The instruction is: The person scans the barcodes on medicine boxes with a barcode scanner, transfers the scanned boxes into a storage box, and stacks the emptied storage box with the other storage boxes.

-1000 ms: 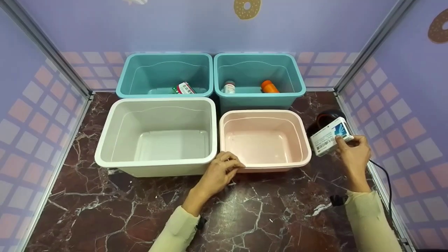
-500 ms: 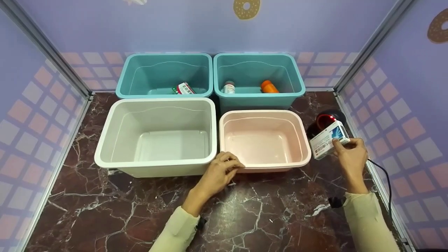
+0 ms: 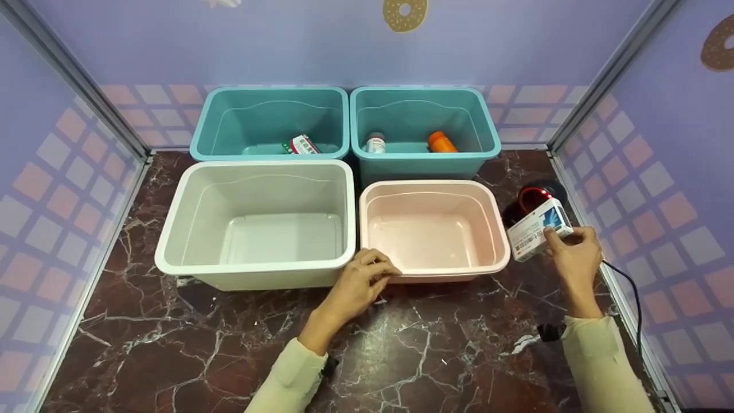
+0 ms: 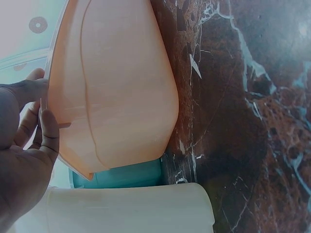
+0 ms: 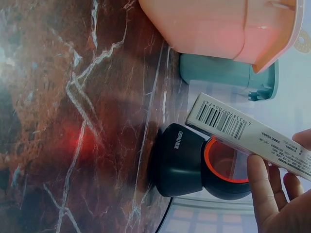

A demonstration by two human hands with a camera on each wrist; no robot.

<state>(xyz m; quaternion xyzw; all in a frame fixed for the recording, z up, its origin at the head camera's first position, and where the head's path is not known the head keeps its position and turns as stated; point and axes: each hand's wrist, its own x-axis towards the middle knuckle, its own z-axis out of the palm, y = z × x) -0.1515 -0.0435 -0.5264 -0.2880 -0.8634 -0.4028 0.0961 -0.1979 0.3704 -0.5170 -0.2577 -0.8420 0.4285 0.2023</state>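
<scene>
My right hand point(image 3: 575, 256) pinches one end of a white medicine box point(image 3: 531, 230) with a blue picture on its top face. The right wrist view shows the barcode point(image 5: 221, 120) on the box's narrow side, held at a black barcode scanner point(image 5: 184, 160) whose ring glows orange-red. In the head view the box partly covers the scanner, and red light shows there. My left hand point(image 3: 365, 279) grips the front rim of the pink bin point(image 3: 436, 271) near its left corner, thumb outside, as the left wrist view shows.
A white bin point(image 3: 252, 268) stands left of the pink one. Behind are two teal bins: the left point(image 3: 269, 90) holds a red-white-green box point(image 3: 304, 144), the right point(image 3: 421, 92) a white bottle point(image 3: 375, 143) and an orange bottle point(image 3: 441, 142). A cable point(image 3: 635, 292) runs along the right wall.
The right hand has drawn the medicine box slightly down and left, uncovering more of the scanner, and the scanner's red light has come on. My left hand stays at the rim.
</scene>
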